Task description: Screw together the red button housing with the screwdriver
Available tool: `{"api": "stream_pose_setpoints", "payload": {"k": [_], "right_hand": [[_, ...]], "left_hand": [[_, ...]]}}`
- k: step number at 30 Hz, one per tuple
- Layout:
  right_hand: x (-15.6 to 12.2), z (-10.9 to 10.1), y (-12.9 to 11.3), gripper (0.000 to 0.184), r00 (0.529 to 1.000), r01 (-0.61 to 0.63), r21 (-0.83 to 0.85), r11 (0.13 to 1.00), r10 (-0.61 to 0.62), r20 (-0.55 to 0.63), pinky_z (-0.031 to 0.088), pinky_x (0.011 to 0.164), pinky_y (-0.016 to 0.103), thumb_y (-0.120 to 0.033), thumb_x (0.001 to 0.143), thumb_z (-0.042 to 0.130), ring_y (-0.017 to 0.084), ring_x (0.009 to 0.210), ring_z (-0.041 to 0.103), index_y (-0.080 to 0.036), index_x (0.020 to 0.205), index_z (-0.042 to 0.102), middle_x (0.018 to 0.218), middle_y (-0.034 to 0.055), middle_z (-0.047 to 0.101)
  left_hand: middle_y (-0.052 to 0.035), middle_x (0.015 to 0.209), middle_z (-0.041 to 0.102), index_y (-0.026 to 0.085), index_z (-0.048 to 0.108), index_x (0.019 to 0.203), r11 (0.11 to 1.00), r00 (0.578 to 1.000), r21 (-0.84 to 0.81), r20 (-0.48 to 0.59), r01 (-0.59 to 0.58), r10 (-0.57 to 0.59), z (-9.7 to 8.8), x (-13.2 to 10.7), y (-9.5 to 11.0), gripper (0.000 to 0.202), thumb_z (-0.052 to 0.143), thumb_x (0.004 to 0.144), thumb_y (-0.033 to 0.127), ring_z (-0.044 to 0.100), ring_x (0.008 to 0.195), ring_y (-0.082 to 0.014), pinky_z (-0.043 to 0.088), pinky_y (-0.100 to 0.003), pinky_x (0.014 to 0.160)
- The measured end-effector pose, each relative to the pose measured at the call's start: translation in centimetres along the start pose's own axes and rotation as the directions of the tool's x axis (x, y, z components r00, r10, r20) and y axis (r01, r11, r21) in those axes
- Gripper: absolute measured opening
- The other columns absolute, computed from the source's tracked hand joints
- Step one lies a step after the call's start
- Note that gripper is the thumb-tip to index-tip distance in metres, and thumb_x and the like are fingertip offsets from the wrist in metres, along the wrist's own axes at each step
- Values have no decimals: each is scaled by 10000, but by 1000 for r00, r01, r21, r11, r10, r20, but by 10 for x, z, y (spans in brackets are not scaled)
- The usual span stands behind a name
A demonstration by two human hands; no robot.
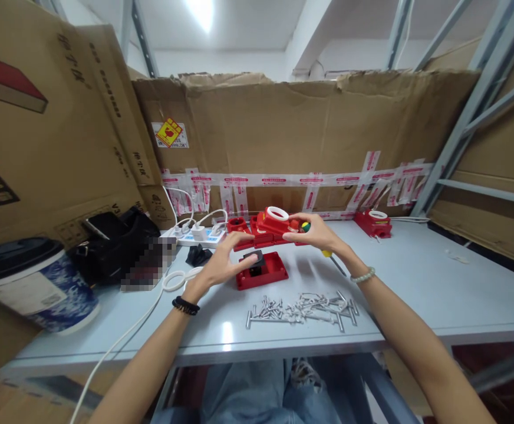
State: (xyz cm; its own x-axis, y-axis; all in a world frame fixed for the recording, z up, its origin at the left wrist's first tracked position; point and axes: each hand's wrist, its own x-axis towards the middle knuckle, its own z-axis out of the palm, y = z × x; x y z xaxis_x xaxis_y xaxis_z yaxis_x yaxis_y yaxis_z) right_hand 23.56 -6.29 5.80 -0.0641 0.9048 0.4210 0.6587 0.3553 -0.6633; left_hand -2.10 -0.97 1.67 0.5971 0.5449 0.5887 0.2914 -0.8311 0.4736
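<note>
My right hand [316, 234] is closed around a small part [300, 225] with red, green and yellow on it, held above the table by a red housing with a white ring [273, 219]. My left hand [220, 263] reaches forward with fingers spread, its tips touching a red plastic base [263, 273] that carries a black insert [254, 259]. A screwdriver with a yellow handle [331, 259] lies on the table under my right wrist. A heap of several silver screws [303, 309] lies near the front edge.
More red housings [241, 225] stand behind, and another one [374, 222] at the right. A white power strip [199, 236] with cables, a black bag [115, 241] and a lidded paper cup [31, 282] are at the left. Cardboard walls [305, 135] surround the table [438, 282].
</note>
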Motion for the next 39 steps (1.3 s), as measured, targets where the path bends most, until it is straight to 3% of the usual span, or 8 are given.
{"api": "stream_pose_setpoints", "payload": {"k": [2,4,9,21,26,33,36,39], "right_hand": [[-1,-2,2,583,998,-29,-36,999,27,-51,461,596,279,-533,590,689,147,663,562,-151,1028,643,789,33,640],[-1,0,5,574,998,-30,-49,998,27,-62,458,580,269,-533,580,694,149,676,561,-152,1006,655,812,42,644],[-1,7,8,579,999,-31,-48,998,29,-39,463,561,263,-549,586,686,152,672,578,-158,1012,649,847,56,650],[-1,9,5,581,998,-43,-132,990,38,-42,451,644,288,-577,594,669,172,734,582,-158,995,654,879,62,666],[-2,9,3,574,998,-46,-158,986,39,-49,442,677,292,-579,590,669,188,784,583,-152,974,660,892,70,668],[-1,9,5,562,998,-56,-148,987,50,-41,433,674,295,-580,587,668,184,768,582,-156,958,659,873,64,664],[-2,9,5,550,999,-49,-148,988,45,-29,428,666,293,-583,592,663,183,768,581,-161,946,660,865,57,664],[-2,10,6,552,998,-59,-145,988,57,-21,427,650,291,-583,590,665,182,756,581,-158,942,657,870,60,665]], "left_hand": [[-75,1149,572,220,551,1109,1000,990,-2,141,-27,27,3,0,-1,388,597,772,408,525,1063,-235,405,-390,931],[-68,1068,620,216,584,1075,999,983,-22,180,-34,37,6,0,-3,333,569,800,403,572,977,-212,443,-357,868],[-70,986,664,196,629,1014,999,994,-29,106,-17,20,12,-1,-10,282,545,824,387,613,873,-186,484,-300,749],[-72,959,687,176,624,1031,998,988,-66,153,-15,25,7,-6,-7,372,649,740,407,639,872,-192,509,-318,802],[-81,969,689,172,641,988,996,998,-84,55,-12,17,3,-3,-4,314,623,762,389,641,880,-196,501,-337,825],[-89,954,697,161,653,976,955,963,183,-181,234,-201,-37,-8,-36,359,594,753,437,642,882,-237,488,-365,818],[-133,944,695,119,668,910,858,922,339,-187,386,-340,-55,-17,-58,348,600,731,410,633,900,-279,465,-398,837],[-127,934,698,133,673,888,809,901,396,-171,434,-400,-61,-24,-68,316,596,721,391,634,898,-282,461,-388,833]]}}
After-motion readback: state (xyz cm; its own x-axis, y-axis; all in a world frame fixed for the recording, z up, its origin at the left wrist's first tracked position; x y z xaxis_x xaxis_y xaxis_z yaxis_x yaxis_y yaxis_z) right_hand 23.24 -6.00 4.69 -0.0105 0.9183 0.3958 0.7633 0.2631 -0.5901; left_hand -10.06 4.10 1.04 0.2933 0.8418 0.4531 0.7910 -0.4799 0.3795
